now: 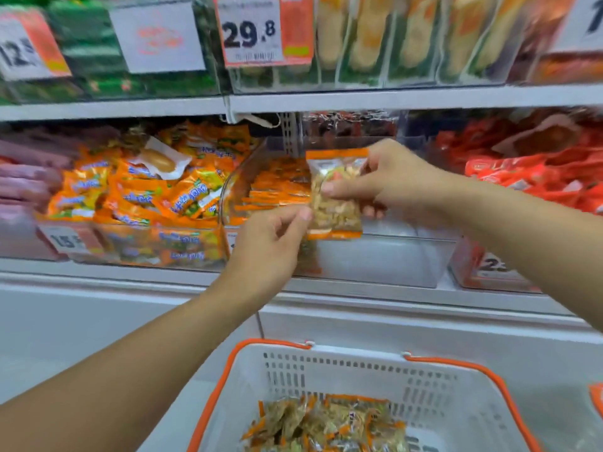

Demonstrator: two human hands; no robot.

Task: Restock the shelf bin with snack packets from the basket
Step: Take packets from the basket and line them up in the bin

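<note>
A clear snack packet (336, 203) with orange top and bottom bands, filled with pale nuts, is held upright in front of a clear shelf bin (375, 259). My right hand (394, 181) grips its upper right side with thumb across the front. My left hand (270, 243) pinches its lower left edge between thumb and forefinger. Inside the bin, several like packets (277, 190) lie stacked at the back left. Below, a white basket (437, 386) with orange handles holds several more of the same packets (326, 425).
A bin of orange candy packets (146, 197) stands to the left and red packets (528, 171) to the right. Price tags hang on the upper shelf (251, 31), which carries green and yellow packs. A white cabinet front (98, 321) lies below the shelf.
</note>
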